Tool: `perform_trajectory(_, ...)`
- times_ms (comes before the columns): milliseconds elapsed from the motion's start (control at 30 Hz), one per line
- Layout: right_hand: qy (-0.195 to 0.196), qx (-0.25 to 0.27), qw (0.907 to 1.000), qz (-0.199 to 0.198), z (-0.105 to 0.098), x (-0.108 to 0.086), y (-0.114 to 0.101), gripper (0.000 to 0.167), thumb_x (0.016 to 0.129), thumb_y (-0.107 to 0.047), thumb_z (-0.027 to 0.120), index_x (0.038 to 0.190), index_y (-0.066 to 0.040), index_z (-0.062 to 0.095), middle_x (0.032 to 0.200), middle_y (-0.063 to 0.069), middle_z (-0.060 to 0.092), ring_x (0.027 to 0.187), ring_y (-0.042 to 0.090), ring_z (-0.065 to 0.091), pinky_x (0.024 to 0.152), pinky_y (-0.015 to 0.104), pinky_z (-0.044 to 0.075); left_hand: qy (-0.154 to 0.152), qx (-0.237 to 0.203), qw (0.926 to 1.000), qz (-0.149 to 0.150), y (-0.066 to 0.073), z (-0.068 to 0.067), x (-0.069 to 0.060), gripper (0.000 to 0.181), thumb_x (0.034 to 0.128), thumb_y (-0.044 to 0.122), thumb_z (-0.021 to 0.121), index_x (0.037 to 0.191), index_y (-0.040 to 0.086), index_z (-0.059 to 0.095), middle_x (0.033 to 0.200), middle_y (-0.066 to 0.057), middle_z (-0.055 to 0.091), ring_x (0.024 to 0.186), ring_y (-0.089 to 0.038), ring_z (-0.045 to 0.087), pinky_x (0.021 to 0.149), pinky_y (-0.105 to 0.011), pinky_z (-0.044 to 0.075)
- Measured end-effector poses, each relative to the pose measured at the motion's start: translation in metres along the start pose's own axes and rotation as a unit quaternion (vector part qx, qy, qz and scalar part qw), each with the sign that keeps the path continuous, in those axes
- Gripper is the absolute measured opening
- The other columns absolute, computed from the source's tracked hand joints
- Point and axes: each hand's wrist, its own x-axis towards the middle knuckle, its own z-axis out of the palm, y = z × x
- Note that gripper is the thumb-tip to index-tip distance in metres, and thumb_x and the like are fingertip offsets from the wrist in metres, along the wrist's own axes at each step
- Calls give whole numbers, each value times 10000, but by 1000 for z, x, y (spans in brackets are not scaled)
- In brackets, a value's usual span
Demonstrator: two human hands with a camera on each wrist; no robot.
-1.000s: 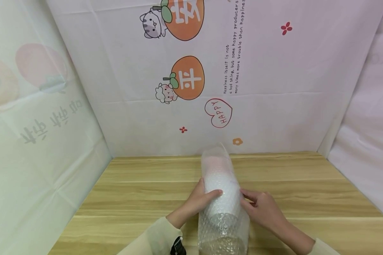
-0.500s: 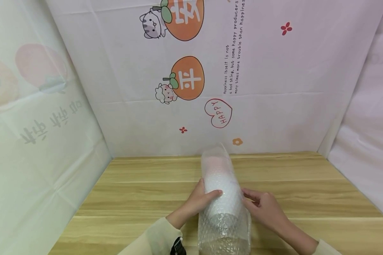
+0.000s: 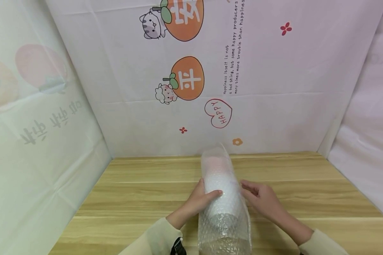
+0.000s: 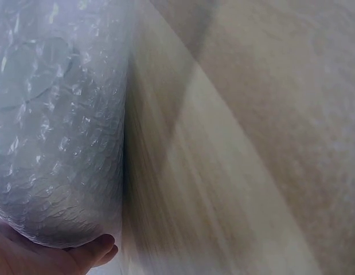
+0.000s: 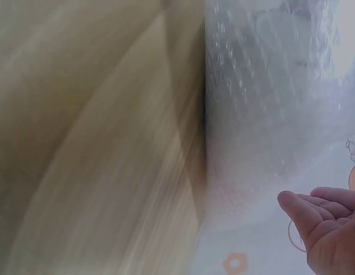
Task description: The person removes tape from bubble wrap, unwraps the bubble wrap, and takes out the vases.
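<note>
A long bundle in clear bubble wrap (image 3: pixel 221 202) lies lengthwise on the wooden table, with a white, rounded shape showing through it. My left hand (image 3: pixel 196 202) grips its left side, thumb across the top; the other fingers are mostly hidden behind it. At the right side of the bundle, my right hand (image 3: pixel 264 200) has its fingertips beside the wrap's edge, thumb and forefinger near each other. In the right wrist view no wrap shows between those fingers. The left wrist view shows fingertips (image 4: pixel 100 249) under the bundle's rounded end.
The wooden tabletop (image 3: pixel 140 191) extends to both sides of the bundle. A white printed cloth (image 3: pixel 261 117) hangs behind it, and the bundle's far end reaches that cloth. More pale cloth (image 3: pixel 51 170) hangs at the left and right.
My right hand has shifted slightly up along the wrap's right edge, which stands a little further out near the bottom. The left hand keeps its hold in the same place.
</note>
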Motion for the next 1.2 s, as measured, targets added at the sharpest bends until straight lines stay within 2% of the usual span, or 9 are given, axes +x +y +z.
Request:
perform_trajectory(100, -47, -30, 10000, 63, -1, 6, 2, 419, 970, -209, 602, 1270, 83, 588, 1207, 223, 627, 959, 270, 658, 657, 287, 508, -19, -39, 10000, 16, 0, 0, 0, 841, 849, 412, 704, 1454, -11, 302, 1283, -158, 498, 1137, -305, 513, 908, -498, 463)
perform_trajectory(133, -75, -41, 9999, 84, -1, 7, 3, 424, 972, -211, 599, 1275, 85, 583, 1217, 227, 621, 968, 277, 656, 688, 304, 524, -23, -47, 10000, 20, 0, 0, 0, 833, 849, 411, 704, 1451, -7, 308, 1278, -154, 501, 1131, -302, 517, 904, -496, 466)
perform_trajectory(200, -142, -94, 9998, 102, -2, 9, 2, 441, 979, -232, 590, 1285, 86, 574, 1233, 227, 612, 1117, 327, 602, 801, 361, 533, -37, -56, 10000, 42, 1, 0, 0, 822, 850, 407, 703, 1446, -4, 314, 1270, -150, 505, 1123, -298, 520, 898, -493, 469)
perform_trajectory(300, -227, -108, 9995, 180, -1, 13, 3, 459, 981, -246, 584, 1292, 91, 564, 1238, 235, 607, 1129, 341, 592, 870, 420, 514, -37, -48, 10000, 58, 2, 0, 0, 812, 851, 406, 701, 1439, -4, 319, 1262, -148, 507, 1115, -295, 523, 895, -490, 470)
perform_trajectory(700, -408, 2, 9976, 565, 8, 29, 14, 534, 964, -338, 609, 1305, 70, 564, 1273, 211, 592, 1138, 349, 582, 873, 423, 515, -49, -78, 9999, 51, 2, 0, 0, 818, 850, 407, 699, 1437, -14, 317, 1271, -148, 501, 1122, -291, 519, 902, -483, 466)
perform_trajectory(1000, -621, 46, 9949, 797, 10, 34, 22, 660, 925, -437, 638, 1335, 69, 534, 1329, 215, 550, 1176, 353, 555, 883, 417, 511, -95, -183, 9996, 210, 2, 0, 0, 758, 853, 370, 697, 1407, -8, 346, 1221, -132, 522, 1065, -269, 546, 856, -453, 494)
perform_trajectory(1200, -709, 160, 9930, 926, 11, 36, 23, 685, 905, -444, 663, 1328, 79, 534, 1319, 225, 555, 1180, 353, 552, 888, 422, 508, -91, -164, 9996, 203, 1, 0, 0, 759, 857, 365, 696, 1415, -5, 337, 1236, -138, 520, 1079, -273, 541, 871, -455, 487)
